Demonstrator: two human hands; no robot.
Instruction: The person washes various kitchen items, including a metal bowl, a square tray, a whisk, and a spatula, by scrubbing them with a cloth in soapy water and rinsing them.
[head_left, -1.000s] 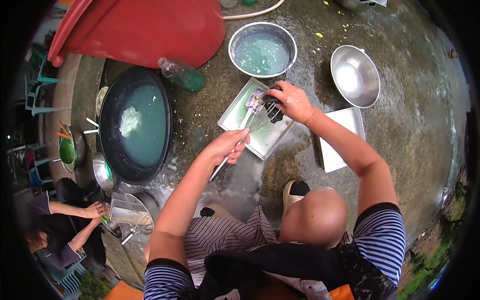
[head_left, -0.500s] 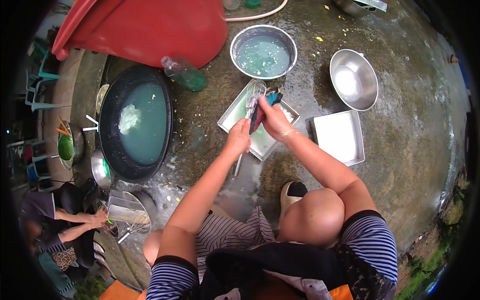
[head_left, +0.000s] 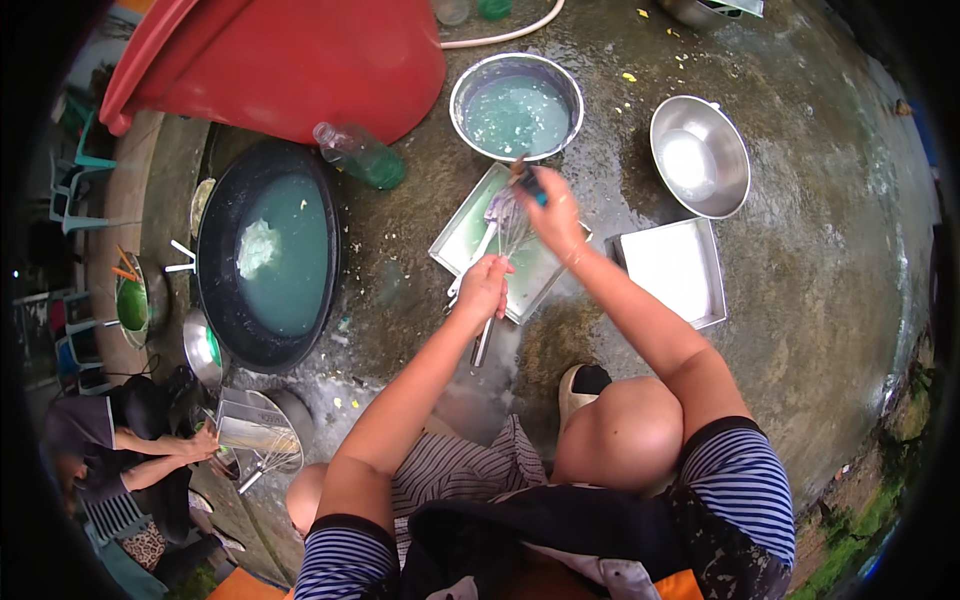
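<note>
Whisk (head_left: 515, 238), one in my hands, slants over the middle of a rectangular metal pan (head_left: 530, 285), wires toward the far corner, handle end reaching out past the near left edge. My left grip (head_left: 487, 288) is closed around the handle, hiding its upper part. My right grip (head_left: 555, 215), blurred, clutches one dark and blue wad (head_left: 530, 186) beside the wires; I cannot tell whether it is cloth or pad, nor whether it touches them. One spatula-like tool (head_left: 496, 207) with a purplish head lies in the pan, partly hidden behind the wires. A second rectangular pan (head_left: 672, 270) stands on the wet floor (head_left: 615, 100) past the first one's right corner. Two round bowls sit nearby: one of cloudy water (head_left: 515, 67) beyond the far corner, one silvery (head_left: 725, 175) farther right. Leftward are one black oval tub (head_left: 222, 280), one green bottle (head_left: 360, 157) and one red tub (head_left: 290, 70), cut off at the top.
</note>
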